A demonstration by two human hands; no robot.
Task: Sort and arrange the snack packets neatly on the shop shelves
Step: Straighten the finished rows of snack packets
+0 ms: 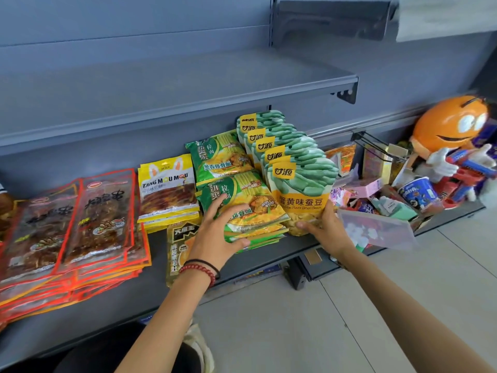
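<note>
Packets covered the lower grey metal shelf (pixel 107 305) in the head view. At its left lay two overlapping piles of red-edged clear packets of brown skewers (pixel 102 219), flat and fanned out. Just right of them sat a stack of yellow packets with rabbit ears printed on top (pixel 166 189). In front of that lay a black-and-gold packet (pixel 177 246), partly covered by the left wrist.

Next came green-and-yellow noodle snack packets in a rear stack (pixel 220 157) and a front stack (pixel 250 208). The left hand (pixel 215 232) rested on the front stack, fingers spread over the top packet and thumb lying along the stack's near edge. A red bead bracelet (pixel 199 270) and a black band circled that wrist.

Touching these stacks on the right stood a row of yellow-and-green broad bean packets (pixel 290 146), upright, one behind another. The right hand (pixel 326 227) gripped the foremost bean packet (pixel 301 189) at its bottom right corner. Its thumb was laid across the front and its other fingers were hidden behind.

Further right sat a box of mixed small goods (pixel 390 200) and an orange round-headed figure (pixel 451 122). An upper grey shelf (pixel 188 84) ran above the packets.
</note>
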